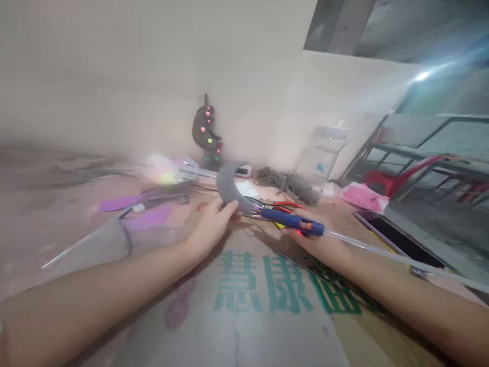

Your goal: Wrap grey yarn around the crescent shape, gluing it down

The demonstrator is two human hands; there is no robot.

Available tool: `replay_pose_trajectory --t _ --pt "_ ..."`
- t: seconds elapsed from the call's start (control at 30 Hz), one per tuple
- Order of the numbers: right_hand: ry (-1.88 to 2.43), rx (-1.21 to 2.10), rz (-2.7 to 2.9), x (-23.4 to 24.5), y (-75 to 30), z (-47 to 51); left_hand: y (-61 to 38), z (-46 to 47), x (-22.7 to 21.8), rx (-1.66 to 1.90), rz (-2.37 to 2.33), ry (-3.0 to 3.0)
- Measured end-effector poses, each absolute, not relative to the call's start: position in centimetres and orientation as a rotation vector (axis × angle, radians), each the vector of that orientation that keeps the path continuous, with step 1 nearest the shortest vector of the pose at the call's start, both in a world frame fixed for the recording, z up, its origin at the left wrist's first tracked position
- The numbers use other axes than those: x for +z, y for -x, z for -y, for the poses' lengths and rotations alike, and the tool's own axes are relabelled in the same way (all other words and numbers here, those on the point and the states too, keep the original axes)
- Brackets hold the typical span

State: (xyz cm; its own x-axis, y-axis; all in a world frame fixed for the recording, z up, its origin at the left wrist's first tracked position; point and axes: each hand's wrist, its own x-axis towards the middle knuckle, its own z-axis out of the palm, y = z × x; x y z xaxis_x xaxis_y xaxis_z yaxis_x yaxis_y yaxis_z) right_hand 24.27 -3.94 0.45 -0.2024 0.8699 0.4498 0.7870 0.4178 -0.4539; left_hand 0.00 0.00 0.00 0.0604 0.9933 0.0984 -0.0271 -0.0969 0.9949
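Observation:
A grey crescent shape (pixel 228 184) stands upright in my left hand (pixel 210 224), whose thumb and fingers pinch its lower end. My right hand (pixel 313 242) is wrapped round a blue glue gun (pixel 286 219), with a small red light glowing on its underside. The gun's tip points left and is close to the crescent's lower end; I cannot tell whether they touch. A long clear glue stick (pixel 367 246) runs out of the gun's back toward the right. Beneath both hands lies a pale sheet (pixel 244 331) with large green characters.
Against the wall stands a dark crescent ornament (pixel 204 130) with coloured dots. Behind my hands lie grey yarn (pixel 288 184) and red-handled pliers (pixel 286 205). A clear plastic container (pixel 324 153), pink cloth (pixel 364 197) and phone (pixel 399 239) are rightward; purple pieces (pixel 124 202) lie leftward.

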Motion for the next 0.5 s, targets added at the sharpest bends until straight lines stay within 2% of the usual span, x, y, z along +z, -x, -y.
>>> replay_pose_trajectory --t 0.5 --pt "1.422 0.097 1.999 0.53 -24.1 3.91 0.11 -0.02 -0.34 1.28 -1.056 -1.242"
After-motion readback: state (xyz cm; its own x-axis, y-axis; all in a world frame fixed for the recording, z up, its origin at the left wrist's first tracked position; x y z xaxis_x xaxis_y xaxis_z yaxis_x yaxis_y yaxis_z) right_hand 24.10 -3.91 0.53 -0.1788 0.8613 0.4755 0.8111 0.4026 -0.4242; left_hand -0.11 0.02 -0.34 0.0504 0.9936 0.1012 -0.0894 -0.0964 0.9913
